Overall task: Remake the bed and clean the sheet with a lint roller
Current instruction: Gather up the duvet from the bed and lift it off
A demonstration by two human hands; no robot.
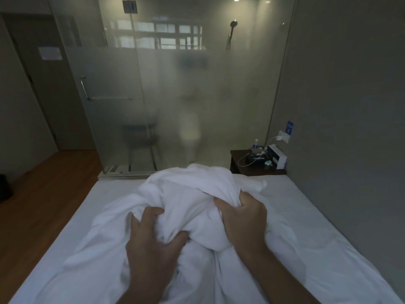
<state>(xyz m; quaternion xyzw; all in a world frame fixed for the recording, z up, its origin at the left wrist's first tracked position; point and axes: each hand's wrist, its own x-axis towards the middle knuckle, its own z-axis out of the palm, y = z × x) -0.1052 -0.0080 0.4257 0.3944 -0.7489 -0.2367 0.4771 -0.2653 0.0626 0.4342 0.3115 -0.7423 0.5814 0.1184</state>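
My left hand [153,240] grips a big bunch of the white sheet [192,194], with my fingers dug deep into the folds. My right hand [243,218] grips the same bunch from the other side, and my thumb is tucked into the cloth. Both hands are closed tight on it. The bunch is lifted up into a lump in the middle of the bed [306,216], and the rest of the sheet hangs down toward me and lies in wrinkles near the bed's near edge.

The bed under it is white and mostly flat. Its right edge runs along a grey wall [350,95]. Its left edge is next to a brown wood floor [43,194].

Past the far edge of the bed there is a foggy glass wall [197,95] with a glass door [98,84] and a metal handle [84,87]. Through the glass I can see a shower head [233,24] and a blurry chair [140,137]. The lump of sheet hides the bottom of the glass in the middle.

By the far right corner of the bed stands a small dark surface [238,153]. On it are a water bottle [255,144], a white box [277,156] and a white cable [245,159]. A charger [281,135] is plugged into the wall just above it. A dark door [50,95] is far off to the left
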